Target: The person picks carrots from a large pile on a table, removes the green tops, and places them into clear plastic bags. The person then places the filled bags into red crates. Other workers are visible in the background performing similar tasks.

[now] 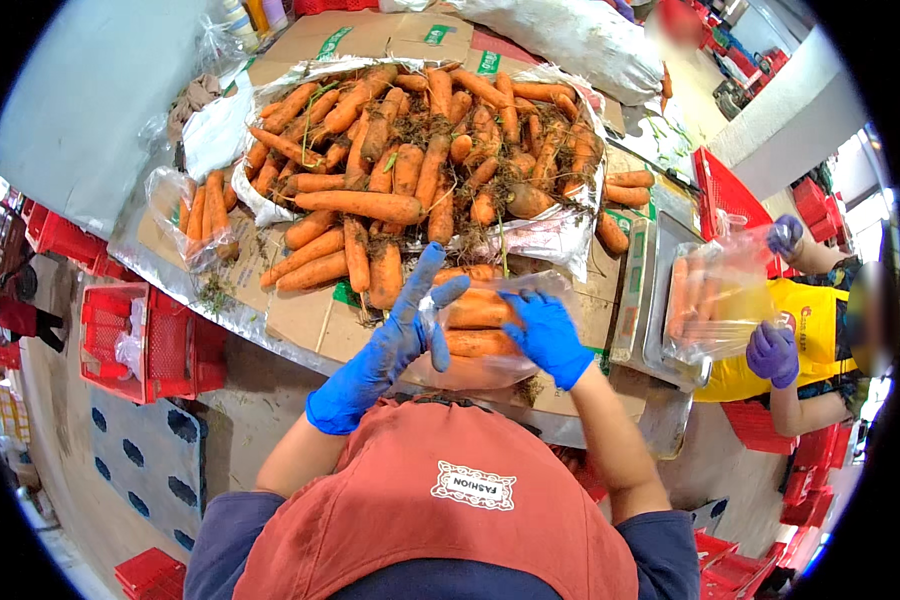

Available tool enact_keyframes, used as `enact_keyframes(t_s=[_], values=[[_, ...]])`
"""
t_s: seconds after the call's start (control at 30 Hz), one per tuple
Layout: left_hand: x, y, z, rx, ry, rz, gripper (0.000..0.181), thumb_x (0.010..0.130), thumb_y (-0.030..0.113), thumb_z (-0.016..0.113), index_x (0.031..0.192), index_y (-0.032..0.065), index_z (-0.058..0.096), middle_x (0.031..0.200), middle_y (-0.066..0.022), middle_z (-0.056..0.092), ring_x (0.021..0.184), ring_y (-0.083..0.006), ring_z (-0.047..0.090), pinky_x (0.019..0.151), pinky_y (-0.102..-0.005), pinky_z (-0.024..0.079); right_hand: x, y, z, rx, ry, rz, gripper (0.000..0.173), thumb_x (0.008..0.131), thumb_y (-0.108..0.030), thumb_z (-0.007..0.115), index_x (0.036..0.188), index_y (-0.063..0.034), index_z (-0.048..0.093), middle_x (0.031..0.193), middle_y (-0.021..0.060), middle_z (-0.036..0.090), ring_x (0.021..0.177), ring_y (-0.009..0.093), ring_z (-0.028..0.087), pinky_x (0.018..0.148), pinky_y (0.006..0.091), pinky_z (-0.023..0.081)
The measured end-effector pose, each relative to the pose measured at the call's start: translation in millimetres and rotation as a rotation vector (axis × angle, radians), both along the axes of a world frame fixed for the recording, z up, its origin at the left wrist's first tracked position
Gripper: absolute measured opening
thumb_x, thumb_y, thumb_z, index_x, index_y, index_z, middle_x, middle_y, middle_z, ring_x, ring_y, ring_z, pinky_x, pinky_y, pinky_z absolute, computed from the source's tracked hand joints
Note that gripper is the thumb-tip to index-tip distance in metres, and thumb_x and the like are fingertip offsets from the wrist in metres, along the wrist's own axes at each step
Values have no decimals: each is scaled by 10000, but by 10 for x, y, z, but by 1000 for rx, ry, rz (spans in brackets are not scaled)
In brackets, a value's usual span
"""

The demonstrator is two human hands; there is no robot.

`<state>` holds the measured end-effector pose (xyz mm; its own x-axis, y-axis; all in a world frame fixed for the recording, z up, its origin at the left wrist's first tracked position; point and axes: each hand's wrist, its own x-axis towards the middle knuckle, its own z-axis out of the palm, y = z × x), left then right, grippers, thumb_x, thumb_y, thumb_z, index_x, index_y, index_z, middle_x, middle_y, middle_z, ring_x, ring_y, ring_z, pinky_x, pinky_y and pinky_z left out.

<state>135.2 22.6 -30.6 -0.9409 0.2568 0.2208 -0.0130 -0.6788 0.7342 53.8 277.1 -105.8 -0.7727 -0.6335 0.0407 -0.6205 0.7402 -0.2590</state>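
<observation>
My left hand (390, 349), in a soiled blue glove, is at the left end of a clear plastic bag (547, 289) on the table's near side. Its fingers are spread, the index pointing away from me. Shiny plastic shows between them; whether they pinch it is unclear. Several carrots (480, 343) lie side by side in the bag. My right hand (546, 330), gloved in blue, grips the bag's right side, fingertips over the carrots. Just beyond, a heap of soil-stained carrots (360, 206) with roots lies on an opened white woven sack (259, 206).
Flattened cardboard (300, 319) covers the metal-edged table. At left stands a bag of carrots (206, 217). On the right, a person's purple-gloved hands (772, 352) hold a carrot bag (701, 300) over a scale (656, 300). A red crate (146, 341) stands left; a full white sack (570, 45) lies behind.
</observation>
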Motion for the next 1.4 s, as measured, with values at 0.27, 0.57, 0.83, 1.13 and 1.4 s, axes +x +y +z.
enact_keyframes(t_s=[0.27, 0.57, 0.83, 1.13, 1.4], values=[[54, -23, 560, -307, -226, 84, 636, 862, 363, 557, 1404, 145, 306, 1232, -174, 515, 705, -120, 571, 720, -272, 468, 119, 566, 1340, 620, -81, -125, 417, 861, -381, 529, 1208, -152, 556, 789, 179, 638, 672, 305, 630, 701, 389, 494], [-196, 730, 936, -1093, 820, -229, 365, 811, 380, 617, 1137, 216, 611, 876, -128, 615, 780, -287, 597, 670, -365, 479, 385, 79, 806, -659, -485, 175, 410, 869, -349, 546, 1216, -130, 544, 832, 139, 665, 650, 275, 634, 595, 344, 492], [-50, -459, 394, -908, -140, 260, 277, 861, 130, 562, 1119, 40, 610, 1078, -90, 623, 983, -175, 573, 881, -319, 436, -98, 213, 1575, -1209, -551, -690, 233, 912, -310, 507, 812, -105, 556, 722, 50, 614, 603, 111, 546, 525, 231, 427], [370, -803, -282, -583, -613, 336, 277, 898, 163, 533, 1105, -6, 605, 1053, -102, 634, 924, -157, 581, 840, -284, 453, -2979, 2003, 2707, -1014, -160, -341, 391, 939, -267, 438, 1245, -23, 450, 959, 72, 599, 722, 143, 564, 662, 227, 451], [258, -660, -304, -661, -614, 359, 303, 909, 299, 529, 1125, 107, 619, 1029, -79, 644, 959, -161, 590, 838, -294, 463, -4345, 2601, 1923, -1051, 72, -783, 505, 907, -436, 484, 1175, -12, 543, 463, 12, 375, 328, 101, 359, 313, 246, 302]])
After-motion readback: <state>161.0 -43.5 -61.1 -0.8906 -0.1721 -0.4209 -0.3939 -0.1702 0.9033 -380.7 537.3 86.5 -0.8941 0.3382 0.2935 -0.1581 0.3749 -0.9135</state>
